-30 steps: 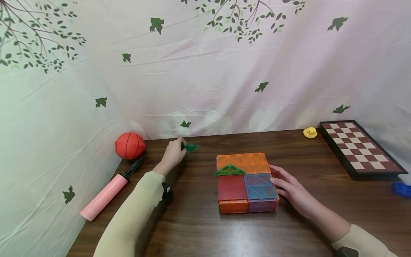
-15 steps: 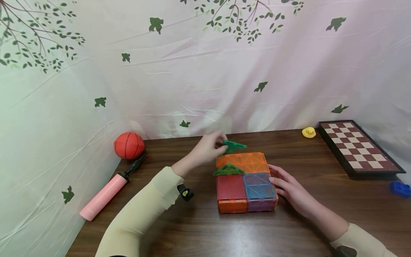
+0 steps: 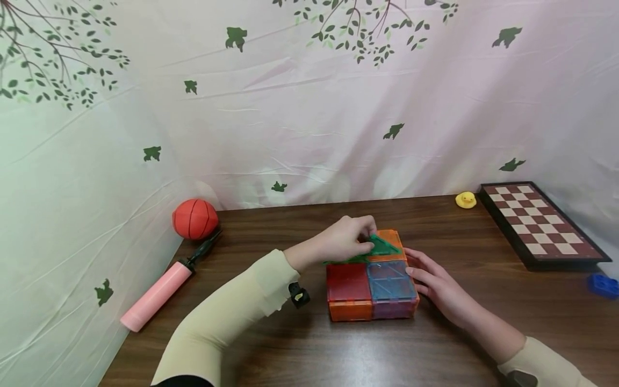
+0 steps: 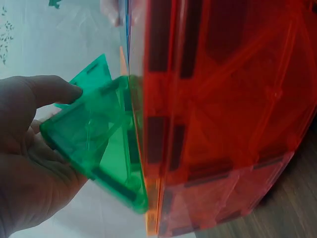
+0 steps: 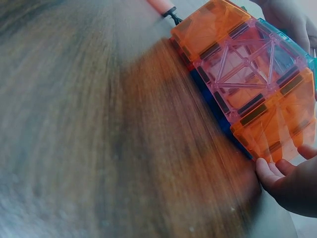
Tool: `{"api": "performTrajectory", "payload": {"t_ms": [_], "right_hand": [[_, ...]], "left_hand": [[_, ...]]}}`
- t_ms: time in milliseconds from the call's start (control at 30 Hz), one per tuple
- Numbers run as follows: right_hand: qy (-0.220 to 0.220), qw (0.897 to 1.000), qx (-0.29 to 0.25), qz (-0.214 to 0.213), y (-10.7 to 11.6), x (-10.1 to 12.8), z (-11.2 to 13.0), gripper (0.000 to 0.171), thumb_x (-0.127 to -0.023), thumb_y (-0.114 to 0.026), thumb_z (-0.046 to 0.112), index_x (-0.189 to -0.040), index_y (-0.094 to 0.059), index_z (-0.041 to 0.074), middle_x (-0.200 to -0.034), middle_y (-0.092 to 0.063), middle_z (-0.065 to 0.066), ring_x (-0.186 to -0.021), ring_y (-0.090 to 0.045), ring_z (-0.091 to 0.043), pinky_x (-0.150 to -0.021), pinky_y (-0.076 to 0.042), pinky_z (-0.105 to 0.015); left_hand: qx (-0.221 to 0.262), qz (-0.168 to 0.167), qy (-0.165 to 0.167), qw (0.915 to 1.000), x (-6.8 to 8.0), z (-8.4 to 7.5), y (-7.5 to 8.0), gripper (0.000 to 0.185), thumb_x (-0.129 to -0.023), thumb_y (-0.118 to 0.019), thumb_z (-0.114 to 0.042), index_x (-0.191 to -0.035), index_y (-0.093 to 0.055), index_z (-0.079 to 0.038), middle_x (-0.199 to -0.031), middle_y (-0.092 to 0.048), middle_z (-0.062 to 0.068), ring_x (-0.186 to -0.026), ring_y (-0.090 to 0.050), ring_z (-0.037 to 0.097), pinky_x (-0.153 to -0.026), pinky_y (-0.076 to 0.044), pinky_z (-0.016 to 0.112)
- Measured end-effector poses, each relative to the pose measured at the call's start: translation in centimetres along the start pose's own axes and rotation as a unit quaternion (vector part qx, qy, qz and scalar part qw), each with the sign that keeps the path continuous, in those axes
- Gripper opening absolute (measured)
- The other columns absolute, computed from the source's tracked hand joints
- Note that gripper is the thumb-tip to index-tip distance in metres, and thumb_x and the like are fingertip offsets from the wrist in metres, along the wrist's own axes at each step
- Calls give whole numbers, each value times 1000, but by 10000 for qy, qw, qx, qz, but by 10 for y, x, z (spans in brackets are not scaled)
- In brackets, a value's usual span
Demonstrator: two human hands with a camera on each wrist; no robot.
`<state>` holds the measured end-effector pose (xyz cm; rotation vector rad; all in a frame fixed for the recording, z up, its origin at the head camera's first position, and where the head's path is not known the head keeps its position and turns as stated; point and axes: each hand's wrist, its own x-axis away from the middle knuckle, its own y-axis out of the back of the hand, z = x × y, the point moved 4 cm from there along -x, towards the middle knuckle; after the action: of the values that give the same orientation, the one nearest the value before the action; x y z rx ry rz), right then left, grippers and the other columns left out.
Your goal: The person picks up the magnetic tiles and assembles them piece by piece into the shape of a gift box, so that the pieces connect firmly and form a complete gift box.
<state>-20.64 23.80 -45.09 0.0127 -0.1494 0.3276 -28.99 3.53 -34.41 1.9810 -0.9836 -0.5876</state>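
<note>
- The green triangle tile (image 3: 383, 246) could snap crooked or knock the second green triangle (image 3: 349, 260) off, in my judgement, if magnets pull it early.
- It is translucent, flat, dark-edged, tilted over the box of magnetic tiles (image 3: 372, 279) at its 12 o'clock edge.
- Left hand (image 3: 345, 240) pinches it, fingers curled.
- Right hand (image 3: 437, 284), fingers fairly straight, touches the box's 3 o'clock side; the whole box may slide on the wooden table (image 3: 338, 349).

Left grip (image 3: 345, 240) pinching, right grip (image 3: 437, 284) flat.
</note>
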Motion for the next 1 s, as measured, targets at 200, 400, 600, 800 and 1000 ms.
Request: {"api": "performTrajectory", "payload": {"t_ms": [200, 400, 600, 800, 1000], "right_hand": [[-64, 10000, 14, -24, 1, 1, 0, 64, -110, -44, 31, -163, -15, 7, -162, -21, -24, -126, -48, -17, -96, -49, -28], [-56, 10000, -8, 24, 1, 1, 0, 63, -111, -42, 30, -163, -14, 7, -162, -21, -24, -126, -48, -15, -96, -49, -28], [-20, 10000, -9, 36, 1, 1, 0, 64, -111, -42, 30, -163, -14, 7, -162, -21, -24, -125, -49, -15, -97, -49, -28], [-58, 10000, 5, 5, 2, 2, 0, 65, -110, -43, 32, -163, -14, 7, -163, -20, -24, -126, -48, -18, -97, -49, -28], [-75, 10000, -26, 18, 1, 2, 0, 66, -110, -44, 33, -163, -14, 7, -163, -20, -24, -127, -47, -19, -97, -49, -29]], "left_hand": [[-102, 175, -96, 9997, -3, -5, -5, 14, -98, -68, -10, -105, -56, -10, -94, -70, -1, -77, -57, 9, -71, -46, 18], [-155, 318, -71, 9993, -6, -9, -9, 15, -99, -68, -12, -107, -56, -11, -95, -70, -1, -78, -59, 8, -71, -46, 17], [-196, 415, -2, 9989, -6, -12, -10, 13, -99, -68, -13, -110, -60, -11, -96, -71, -1, -77, -60, 7, -71, -47, 16], [-405, 507, -231, 9976, -8, -12, -11, 9, -100, -66, -14, -109, -63, -11, -84, -66, -6, -72, -52, 8, -67, -43, 16], [-429, 500, -184, 9977, -5, -10, -9, 13, -100, -68, -16, -111, -65, -11, -86, -66, -6, -74, -55, 9, -67, -45, 17]]}}
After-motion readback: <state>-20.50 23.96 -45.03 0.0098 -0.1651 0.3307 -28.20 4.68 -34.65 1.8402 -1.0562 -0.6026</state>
